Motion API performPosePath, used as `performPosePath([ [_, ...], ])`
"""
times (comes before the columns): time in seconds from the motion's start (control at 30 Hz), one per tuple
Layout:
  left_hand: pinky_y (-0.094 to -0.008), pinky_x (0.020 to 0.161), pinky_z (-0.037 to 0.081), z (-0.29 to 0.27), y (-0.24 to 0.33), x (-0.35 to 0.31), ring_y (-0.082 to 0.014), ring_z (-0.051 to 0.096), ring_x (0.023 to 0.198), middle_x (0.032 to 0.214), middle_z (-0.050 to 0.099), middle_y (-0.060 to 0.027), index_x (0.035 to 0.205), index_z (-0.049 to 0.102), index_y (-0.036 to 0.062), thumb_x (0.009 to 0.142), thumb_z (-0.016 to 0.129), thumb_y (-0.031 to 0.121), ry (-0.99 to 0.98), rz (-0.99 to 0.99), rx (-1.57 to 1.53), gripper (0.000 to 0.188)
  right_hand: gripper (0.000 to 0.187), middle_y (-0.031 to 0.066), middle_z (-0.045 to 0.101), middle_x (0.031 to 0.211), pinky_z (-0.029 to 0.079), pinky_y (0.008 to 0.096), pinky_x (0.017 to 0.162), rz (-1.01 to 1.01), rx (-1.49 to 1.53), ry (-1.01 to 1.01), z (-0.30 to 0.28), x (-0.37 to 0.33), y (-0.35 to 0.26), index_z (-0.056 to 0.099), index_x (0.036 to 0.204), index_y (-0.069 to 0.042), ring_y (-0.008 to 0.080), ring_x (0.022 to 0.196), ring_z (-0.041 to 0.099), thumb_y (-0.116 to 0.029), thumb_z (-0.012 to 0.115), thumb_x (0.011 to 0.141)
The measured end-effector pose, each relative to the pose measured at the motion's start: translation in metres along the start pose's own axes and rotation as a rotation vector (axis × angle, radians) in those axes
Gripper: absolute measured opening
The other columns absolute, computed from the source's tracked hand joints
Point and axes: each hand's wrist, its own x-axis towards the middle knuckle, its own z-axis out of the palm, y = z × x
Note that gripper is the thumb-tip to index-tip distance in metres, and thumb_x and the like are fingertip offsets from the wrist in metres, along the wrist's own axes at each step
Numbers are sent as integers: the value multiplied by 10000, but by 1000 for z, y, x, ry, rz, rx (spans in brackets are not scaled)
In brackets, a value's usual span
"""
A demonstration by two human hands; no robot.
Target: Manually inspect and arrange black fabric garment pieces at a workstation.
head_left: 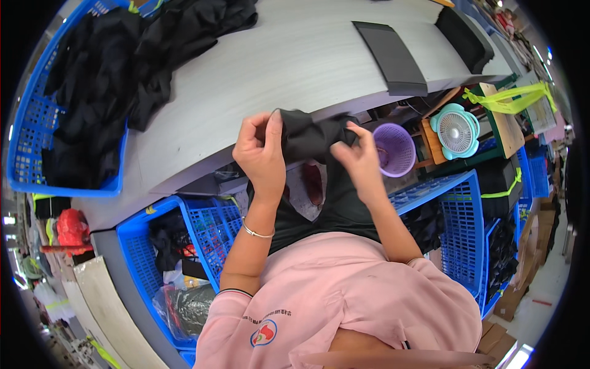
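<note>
A piece of black cloth [307, 136] is stretched between my hands above my lap, just off the table's front edge. My left hand [261, 154] pinches its left end between thumb and fingers. At the right end, my right hand [361, 161] has its fingertips against or just in front of the cloth. Its thumb and fingers look apart but are smeared by motion, so whether it grips is unclear. The cloth is partly blurred too, and its lower part merges with my dark trousers.
A grey-white table [258, 67] spans the front. Heaped black garments [117, 80] overflow a blue basket [74, 189] at far left. A dark flat panel [393, 58] lies on the table. Right of my hands are a purple bin [396, 150] and a turquoise fan [456, 131]. Blue crates [212, 237] flank me.
</note>
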Motion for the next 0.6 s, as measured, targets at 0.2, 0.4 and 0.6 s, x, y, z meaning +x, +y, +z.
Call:
performPosePath([
  [0.2,-248,599,464,14,-5,-18,-97,562,649,742,637,-46,835,672,-2,823,752,44,-215,11,19,93,819,227,312,1516,400,409,1072,-425,-161,12,18,-1,-23,280,1456,33,347,1304,485,-62,746,790],
  [0.4,-259,563,453,3,27,-39,-151,578,605,708,629,-63,777,662,7,769,792,19,-428,171,25,132,409,149,627,1227,514,341,890,-196,-317,200,-17,54,53,540,1237,8,223,1055,663,92,558,836],
  [0.6,-232,596,456,0,0,-19,-98,593,653,739,652,-41,825,713,6,812,747,1,-376,34,13,37,452,166,581,1310,435,349,1021,-360,-97,-56,2,1,-32,517,1291,33,272,1168,609,59,550,840],
])
